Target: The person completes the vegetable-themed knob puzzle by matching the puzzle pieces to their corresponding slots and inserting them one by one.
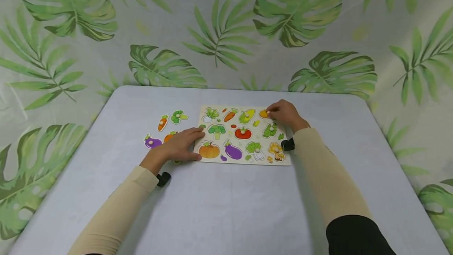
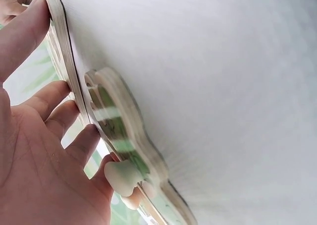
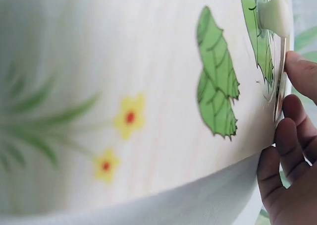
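A wooden vegetable puzzle board (image 1: 244, 162) lies flat on the table. At its top right corner my right hand (image 1: 286, 114) pinches a yellow-orange puzzle piece (image 1: 263, 113) that sits at its printed spot; whether it lies fully in the recess I cannot tell. In the right wrist view the right hand (image 3: 297, 150) is at the board's edge, beside a green knobbed piece (image 3: 257, 31). My left hand (image 1: 181, 145) rests with spread fingers along the board's left edge. The left wrist view shows those fingers (image 2: 52, 93) touching the edge, near a loose green piece (image 2: 116, 131).
Left of the board lie a loose carrot piece (image 1: 162, 122), a broccoli piece (image 1: 179, 117), an eggplant piece (image 1: 153, 142) and an orange piece (image 1: 170, 136) partly behind the left hand. Several knobbed pieces, such as the tomato (image 1: 243, 133), sit in the board. A leaf-patterned cloth hangs behind the white table (image 1: 226, 207).
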Motion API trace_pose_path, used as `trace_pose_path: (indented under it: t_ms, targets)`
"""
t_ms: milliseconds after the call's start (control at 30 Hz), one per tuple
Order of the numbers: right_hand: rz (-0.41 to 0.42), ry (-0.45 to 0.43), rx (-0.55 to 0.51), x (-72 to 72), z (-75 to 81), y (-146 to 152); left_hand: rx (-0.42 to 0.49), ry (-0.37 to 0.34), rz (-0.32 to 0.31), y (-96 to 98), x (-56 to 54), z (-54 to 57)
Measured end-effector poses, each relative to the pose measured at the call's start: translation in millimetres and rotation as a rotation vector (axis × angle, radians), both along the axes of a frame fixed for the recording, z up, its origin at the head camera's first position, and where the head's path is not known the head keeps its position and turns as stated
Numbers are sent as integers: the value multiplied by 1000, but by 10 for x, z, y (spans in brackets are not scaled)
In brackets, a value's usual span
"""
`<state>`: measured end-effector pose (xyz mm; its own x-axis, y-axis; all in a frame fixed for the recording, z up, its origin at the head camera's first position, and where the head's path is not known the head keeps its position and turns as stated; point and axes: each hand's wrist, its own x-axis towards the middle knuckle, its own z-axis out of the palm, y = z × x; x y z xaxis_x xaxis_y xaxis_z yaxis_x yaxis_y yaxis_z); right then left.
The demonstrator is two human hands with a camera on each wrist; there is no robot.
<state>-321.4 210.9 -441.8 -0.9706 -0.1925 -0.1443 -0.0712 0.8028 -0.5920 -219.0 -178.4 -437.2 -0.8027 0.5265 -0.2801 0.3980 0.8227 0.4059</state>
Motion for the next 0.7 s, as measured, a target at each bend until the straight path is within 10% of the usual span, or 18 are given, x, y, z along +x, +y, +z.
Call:
trace_pose_path:
  t_ms: [700]
  targets:
    - [-24, -32, 49, 24, 29, -47, 2, 1, 5, 19, 24, 16]
